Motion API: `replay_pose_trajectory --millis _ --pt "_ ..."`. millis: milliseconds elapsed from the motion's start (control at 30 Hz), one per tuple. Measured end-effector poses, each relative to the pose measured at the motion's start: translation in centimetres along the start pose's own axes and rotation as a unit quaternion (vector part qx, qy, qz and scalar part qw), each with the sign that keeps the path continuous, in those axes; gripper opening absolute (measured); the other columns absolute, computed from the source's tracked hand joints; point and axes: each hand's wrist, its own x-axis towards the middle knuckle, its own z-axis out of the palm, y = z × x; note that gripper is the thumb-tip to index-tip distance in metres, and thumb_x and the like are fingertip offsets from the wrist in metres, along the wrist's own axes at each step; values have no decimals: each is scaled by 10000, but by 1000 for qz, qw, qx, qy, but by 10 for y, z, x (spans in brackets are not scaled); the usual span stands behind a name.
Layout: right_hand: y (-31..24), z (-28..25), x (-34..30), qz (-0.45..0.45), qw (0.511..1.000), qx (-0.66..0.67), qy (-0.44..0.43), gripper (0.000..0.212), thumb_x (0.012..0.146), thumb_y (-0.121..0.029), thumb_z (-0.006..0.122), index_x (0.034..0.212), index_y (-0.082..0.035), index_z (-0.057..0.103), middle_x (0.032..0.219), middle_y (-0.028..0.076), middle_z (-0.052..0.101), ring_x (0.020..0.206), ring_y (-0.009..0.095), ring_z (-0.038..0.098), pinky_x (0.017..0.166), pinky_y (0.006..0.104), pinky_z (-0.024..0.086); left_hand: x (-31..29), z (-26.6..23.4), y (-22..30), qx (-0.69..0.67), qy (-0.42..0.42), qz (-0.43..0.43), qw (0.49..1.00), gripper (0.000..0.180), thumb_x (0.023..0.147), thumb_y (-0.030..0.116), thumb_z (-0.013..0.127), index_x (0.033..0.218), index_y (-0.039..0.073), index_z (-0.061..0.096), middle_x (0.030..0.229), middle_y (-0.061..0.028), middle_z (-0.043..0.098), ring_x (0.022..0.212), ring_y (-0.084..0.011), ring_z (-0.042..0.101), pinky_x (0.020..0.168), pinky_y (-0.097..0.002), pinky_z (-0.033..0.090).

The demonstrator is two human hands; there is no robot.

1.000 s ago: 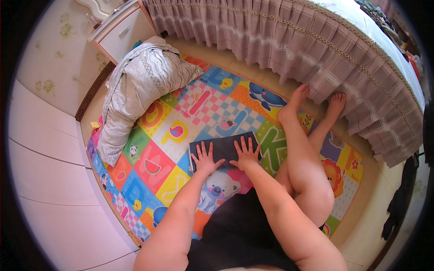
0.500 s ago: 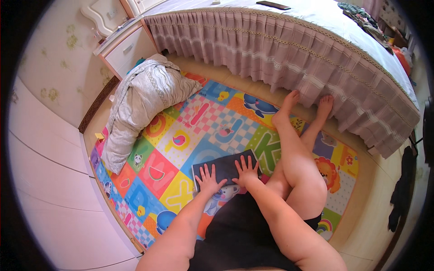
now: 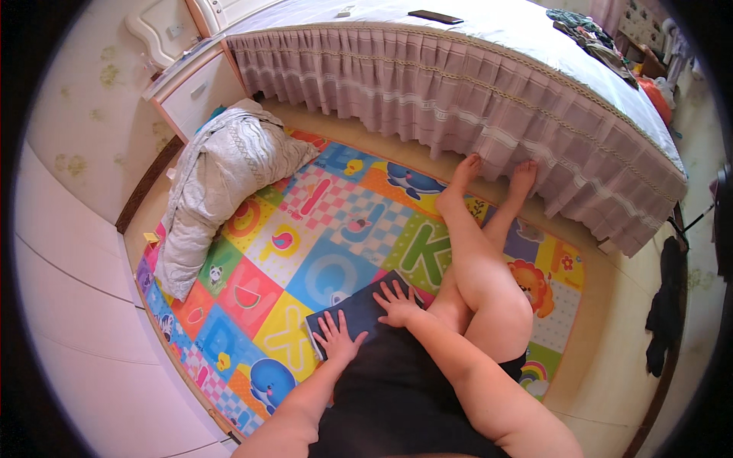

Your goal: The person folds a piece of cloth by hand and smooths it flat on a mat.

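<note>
The bare left hand [image 3: 340, 338] and bare right hand [image 3: 397, 304] lie palm-down, fingers spread wide and gripping nothing, on a flat, dark navy rectangular item [image 3: 366, 311], which rests on the multicoloured, picture-printed floor mat [image 3: 328, 276].

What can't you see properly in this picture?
Head view:
Under the bed: hidden by its skirt.
Near side of the dark flat thing: covered by left hand, right hand and black clothes.
Part of the mat: hidden by the grey bundle.
Far pile: too small.
</note>
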Motion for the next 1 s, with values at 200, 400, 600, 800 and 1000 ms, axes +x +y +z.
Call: replay_pose_trajectory --millis 200,400,600,800,1000 --pt "5 15 12 -24 995 -42 85 826 851 -406 593 1486 -276 81 1553 37 -93 1416 341 -95 1081 630 25 21 -2 2 0 10 -11 1000 988 768 699 499 1490 171 80 1536 -185 -35 1409 -385 -68 1058 -640 -4" --pt "2 -19 32 2 995 -13 95 803 845 -417 594 1482 -275 126 1558 48 -29 1423 329 -54 1075 638 51 70 -16 11 51 50 -13 997 936 784 674 495 1488 186 120 1538 -180 13 1411 -385 -8 1051 -650 79" --pt "0 -47 57 36 992 4 125 760 856 -426 569 1479 -269 163 1560 43 -3 1425 328 -28 1074 634 51 131 -30 15 64 40 -17 997 924 800 694 448 1492 204 82 1541 -167 -21 1412 -384 -11 1041 -667 91" --pt "3 -65 70 68 991 -8 116 739 876 -431 538 1482 -263 150 1560 37 -16 1424 330 -19 1076 631 53 158 -48 30 42 6 -20 999 935 802 689 457 1492 203 57 1541 -160 -47 1411 -383 -27 1034 -680 68" --pt "-1 -53 69 61 990 -30 122 729 893 -437 508 1486 -262 121 1558 47 -36 1423 329 -45 1077 631 53 150 -52 21 19 4 -7 1000 944 792 678 483 1492 197 71 1542 -158 -51 1411 -378 -51 1042 -672 47"
